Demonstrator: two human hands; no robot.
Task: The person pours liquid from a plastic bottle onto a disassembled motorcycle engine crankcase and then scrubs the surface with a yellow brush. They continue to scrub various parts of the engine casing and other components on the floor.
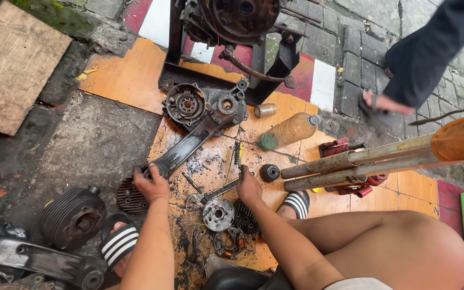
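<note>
At the far left of the frame a dark engine casing lies at the lower edge, and just right of it a finned cylinder rests on the concrete floor. Beside that, the person's left hand is clenched on the near end of the long black crankcase half, its grip closed over the narrow tip. The crankcase lies on the orange floor tiles in the middle of the frame, touching a finned cylinder head at its near end. Its long axis runs diagonally from lower left to upper right, the slim end toward the person and the broad end with its round bearing housings pointing to the upper centre, toward the frame stand.

Right of it, the right hand is closed on a yellow-handled tool that stands nearly straight up the frame; how firmly the grip holds I cannot tell. Below lie a round flywheel plate, a wrench and small parts.

The engine looks well stripped: the case is split, and the cylinder, head and flywheel are off. Cleaning and sorting of the scattered parts seem left.

Further right sit a plastic bottle, rusty tubes, and another person's foot.
</note>
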